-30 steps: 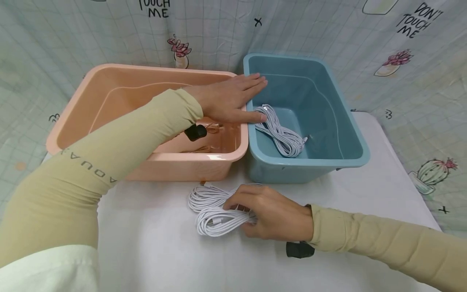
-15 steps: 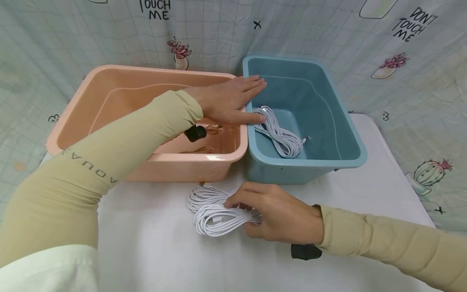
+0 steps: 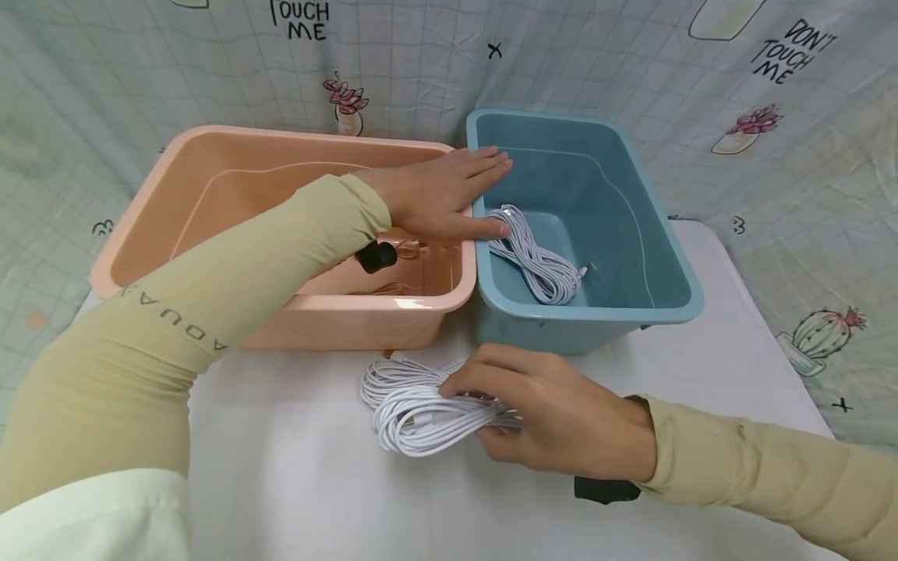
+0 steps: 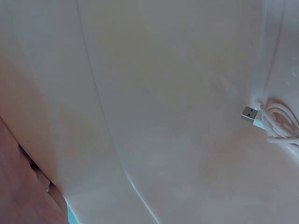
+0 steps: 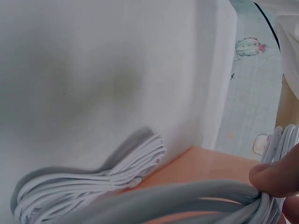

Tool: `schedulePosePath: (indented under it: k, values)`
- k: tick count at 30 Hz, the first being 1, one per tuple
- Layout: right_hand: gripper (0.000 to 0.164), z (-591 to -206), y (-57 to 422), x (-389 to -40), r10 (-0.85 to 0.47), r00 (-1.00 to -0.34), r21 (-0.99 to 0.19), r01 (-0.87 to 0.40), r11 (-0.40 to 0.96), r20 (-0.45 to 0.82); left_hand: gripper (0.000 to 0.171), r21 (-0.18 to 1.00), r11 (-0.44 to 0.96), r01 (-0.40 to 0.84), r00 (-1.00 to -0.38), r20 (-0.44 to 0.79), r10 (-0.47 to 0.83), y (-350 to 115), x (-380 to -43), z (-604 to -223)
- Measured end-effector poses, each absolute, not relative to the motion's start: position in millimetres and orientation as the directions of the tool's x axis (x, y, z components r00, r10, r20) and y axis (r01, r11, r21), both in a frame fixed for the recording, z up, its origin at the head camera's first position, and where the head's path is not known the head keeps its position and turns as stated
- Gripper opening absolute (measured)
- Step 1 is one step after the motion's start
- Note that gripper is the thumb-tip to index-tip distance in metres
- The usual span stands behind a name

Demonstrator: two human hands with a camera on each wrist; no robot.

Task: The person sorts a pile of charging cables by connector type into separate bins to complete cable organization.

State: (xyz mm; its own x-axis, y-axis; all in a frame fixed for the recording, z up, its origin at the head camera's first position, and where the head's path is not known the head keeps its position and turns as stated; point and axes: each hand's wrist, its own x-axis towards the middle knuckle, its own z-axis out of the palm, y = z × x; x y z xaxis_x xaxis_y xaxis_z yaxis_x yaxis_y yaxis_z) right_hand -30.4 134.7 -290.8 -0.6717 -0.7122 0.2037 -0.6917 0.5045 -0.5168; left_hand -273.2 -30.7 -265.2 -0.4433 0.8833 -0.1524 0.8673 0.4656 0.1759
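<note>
My right hand [image 3: 561, 405] pinches a coiled bundle of white cable [image 3: 421, 425] at its right part, over the white table. Behind it and partly covered lies a second white cable bundle [image 3: 382, 382] on the cloth. In the right wrist view, the held cable [image 5: 210, 196] crosses close to the camera, the thumb [image 5: 280, 177] pressing on it, and the other bundle [image 5: 93, 179] rests on the table. My left hand [image 3: 442, 191] lies with fingers extended across the adjoining rims of the peach bin [image 3: 379, 323] and the blue bin [image 3: 596, 313].
A white cable bundle [image 3: 543, 265] lies in the blue bin. Inside the peach bin, partly behind my left arm, are cables; one coil [image 4: 280, 123] shows a USB plug [image 4: 250, 114]. A printed curtain [image 3: 414, 62] hangs behind the bins.
My right hand has moved to the right and slightly down, and more of the pinched cable bundle shows on its near side. The left hand has stayed in place.
</note>
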Motion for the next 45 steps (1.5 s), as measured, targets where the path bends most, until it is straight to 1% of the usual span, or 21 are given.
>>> schedulePosePath:
  k: [7, 17, 20, 24, 29, 39, 45]
  values:
    - [0.055, -278.3, 137.7, -28.1, -0.689, -0.699, -0.523, -0.667, 0.531, 0.192, 0.094, 0.180, 0.469, 0.865, -0.447, -0.150, 0.882, -31.3, -272.3, -265.2]
    - [0.057, -262.5, 141.7, -27.2, -0.670, -0.693, -0.500, -0.693, 0.518, 0.266, 0.093, 0.172, 0.466, 0.868, -0.448, -0.135, 0.884, -30.8, -271.7, -266.4]
    - [0.060, -263.2, 145.5, -27.3, -0.663, -0.687, -0.457, -0.712, 0.533, 0.297, 0.093, 0.171, 0.466, 0.868, -0.447, -0.136, 0.884, -30.6, -271.6, -266.0]
    - [0.065, -266.1, 151.2, -29.3, -0.663, -0.660, -0.388, -0.748, 0.538, 0.354, 0.093, 0.171, 0.467, 0.868, -0.448, -0.139, 0.883, -30.8, -271.6, -265.6]
    - [0.067, -261.6, 156.5, -30.2, -0.658, -0.649, -0.347, -0.760, 0.549, 0.381, 0.092, 0.180, 0.463, 0.868, -0.442, -0.144, 0.885, -31.9, -270.8, -264.2]
    - [0.059, -239.9, 160.0, -36.8, -0.636, -0.622, -0.271, -0.779, 0.566, 0.457, 0.091, 0.186, 0.462, 0.867, -0.442, -0.140, 0.886, -31.3, -272.2, -265.8]
    - [0.055, -224.9, 163.7, -44.5, -0.619, -0.618, -0.209, -0.769, 0.604, 0.486, 0.091, 0.194, 0.464, 0.864, -0.444, -0.139, 0.885, -31.4, -273.2, -266.4]
